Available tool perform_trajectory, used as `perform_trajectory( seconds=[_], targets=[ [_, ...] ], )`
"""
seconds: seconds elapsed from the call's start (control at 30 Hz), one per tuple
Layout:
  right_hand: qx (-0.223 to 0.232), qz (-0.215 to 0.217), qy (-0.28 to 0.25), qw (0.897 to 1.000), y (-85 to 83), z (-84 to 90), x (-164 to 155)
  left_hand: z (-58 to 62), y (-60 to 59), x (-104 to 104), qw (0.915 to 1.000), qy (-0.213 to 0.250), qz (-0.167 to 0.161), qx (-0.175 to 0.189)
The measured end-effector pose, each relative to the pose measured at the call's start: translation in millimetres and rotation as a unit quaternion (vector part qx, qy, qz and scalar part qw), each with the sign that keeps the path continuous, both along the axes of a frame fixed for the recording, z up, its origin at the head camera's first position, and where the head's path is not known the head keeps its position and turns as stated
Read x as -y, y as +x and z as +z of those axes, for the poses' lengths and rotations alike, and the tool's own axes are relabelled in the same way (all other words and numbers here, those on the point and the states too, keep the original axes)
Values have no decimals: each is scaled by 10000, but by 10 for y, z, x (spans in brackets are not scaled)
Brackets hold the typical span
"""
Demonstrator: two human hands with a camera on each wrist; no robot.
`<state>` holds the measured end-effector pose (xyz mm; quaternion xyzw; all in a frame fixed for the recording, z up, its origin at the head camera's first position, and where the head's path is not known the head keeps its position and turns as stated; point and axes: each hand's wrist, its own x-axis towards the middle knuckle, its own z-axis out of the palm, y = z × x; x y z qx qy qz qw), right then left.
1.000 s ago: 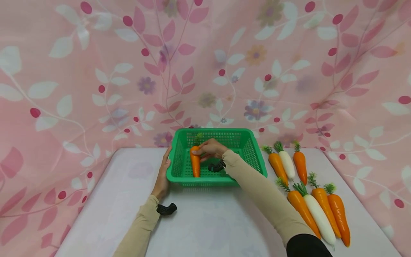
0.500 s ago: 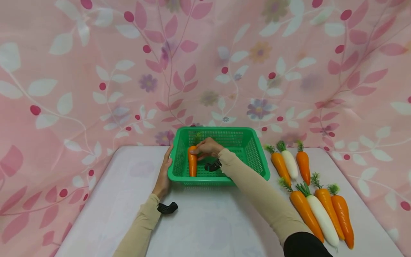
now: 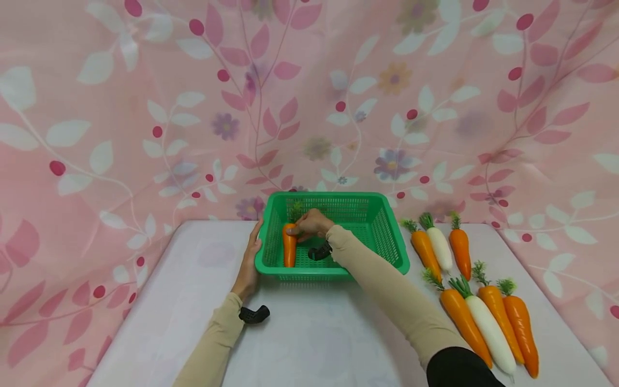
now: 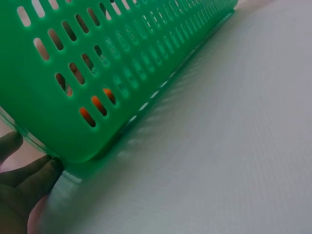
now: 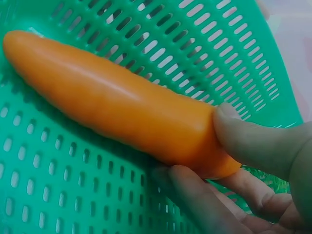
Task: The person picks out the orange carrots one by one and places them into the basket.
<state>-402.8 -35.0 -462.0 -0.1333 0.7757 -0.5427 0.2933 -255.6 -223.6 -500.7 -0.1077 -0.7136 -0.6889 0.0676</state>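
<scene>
A green slotted basket (image 3: 372, 207) stands at the back middle of the white table. Inside it, at its left side, an orange carrot (image 3: 289, 248) lies on the floor. My right hand (image 3: 309, 224) grips the carrot's thick leafy end; in the right wrist view thumb and fingers (image 5: 253, 146) curl round the carrot (image 5: 117, 107). My left hand (image 3: 250, 263) rests flat against the basket's left outer wall, fingers straight. In the left wrist view the fingertips (image 4: 22, 168) touch the basket's corner (image 4: 73, 97).
Several orange carrots and white radishes lie in two rows on the table to the right of the basket, such as a carrot (image 3: 424, 248) and a radish (image 3: 488, 328). A pink floral cloth (image 3: 145, 107) hangs behind the table (image 3: 309, 333).
The carrot has sunk a little lower and further left in the basket, still in my right hand. My left hand has stayed at the basket's side.
</scene>
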Motion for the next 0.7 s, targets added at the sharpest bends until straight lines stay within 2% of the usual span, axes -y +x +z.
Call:
perform_trajectory(
  seconds=[0.37, 0.7],
  targets=[
    [-802, -10, 518, 9954, 96, 41, 28, 11, 9, -5, 9998, 170, 14, 91],
    [-1046, 76, 851, 9908, 78, 32, 12, 25, 2, -24, 9999, 127, 29, 9]
  ],
)
